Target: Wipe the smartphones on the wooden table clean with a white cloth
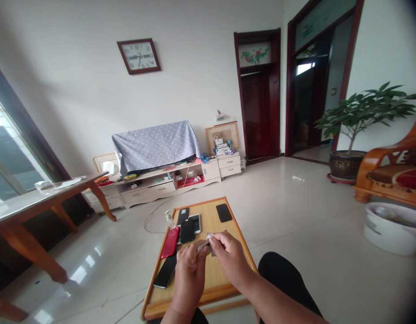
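My left hand [189,270] and my right hand [228,256] meet over a small wooden table [228,281], both gripping a small grey cloth-like piece [205,243] between the fingertips. Just beyond the hands lie several phones: a red phone [170,241], a black phone [187,230], a white phone [196,222], another black phone [224,212] at the far right corner, and a black phone [165,271] near the left edge. A small pump bottle [169,219] stands at the table's far left.
A long wooden table [42,198] stands at the left. A low TV cabinet [167,182] with a covered screen lines the far wall. A potted plant [353,135], a wooden chair [390,173] and a white basin [393,227] are at the right. My dark-trousered knee [282,274] is beside the table.
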The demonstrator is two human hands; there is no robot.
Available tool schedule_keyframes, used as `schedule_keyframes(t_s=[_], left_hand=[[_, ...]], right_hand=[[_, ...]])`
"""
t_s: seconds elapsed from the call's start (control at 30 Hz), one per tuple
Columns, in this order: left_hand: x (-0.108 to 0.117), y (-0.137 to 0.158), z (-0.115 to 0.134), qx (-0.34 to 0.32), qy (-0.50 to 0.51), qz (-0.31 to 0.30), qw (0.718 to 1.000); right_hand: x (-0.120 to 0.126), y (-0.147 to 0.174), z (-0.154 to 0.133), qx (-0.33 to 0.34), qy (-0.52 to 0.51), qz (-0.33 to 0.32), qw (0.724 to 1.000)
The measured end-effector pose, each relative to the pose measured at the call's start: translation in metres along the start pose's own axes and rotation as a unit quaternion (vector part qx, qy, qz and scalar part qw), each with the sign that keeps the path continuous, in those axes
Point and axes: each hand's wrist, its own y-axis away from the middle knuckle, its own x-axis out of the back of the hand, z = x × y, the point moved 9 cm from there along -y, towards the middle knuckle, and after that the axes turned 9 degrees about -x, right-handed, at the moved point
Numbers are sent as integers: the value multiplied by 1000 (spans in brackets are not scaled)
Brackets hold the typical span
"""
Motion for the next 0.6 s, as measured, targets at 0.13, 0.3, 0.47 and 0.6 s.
schedule_keyframes(t_s=[0.13, 0.3, 0.47, 0.6], left_hand=[[7, 6, -8, 20, 8, 17, 1000], [-3, 6, -11, 39, 41, -4, 998], [-7, -1, -7, 43, 85, -9, 995], [2, 5, -20, 93, 141, 31, 985]], right_hand=[[16, -12, 21, -56, 18, 46, 997], [9, -7, 12, -31, 17, 32, 999], [-6, -1, -8, -3, -10, -9, 1000], [15, -20, 41, -142, -112, 45, 982]])
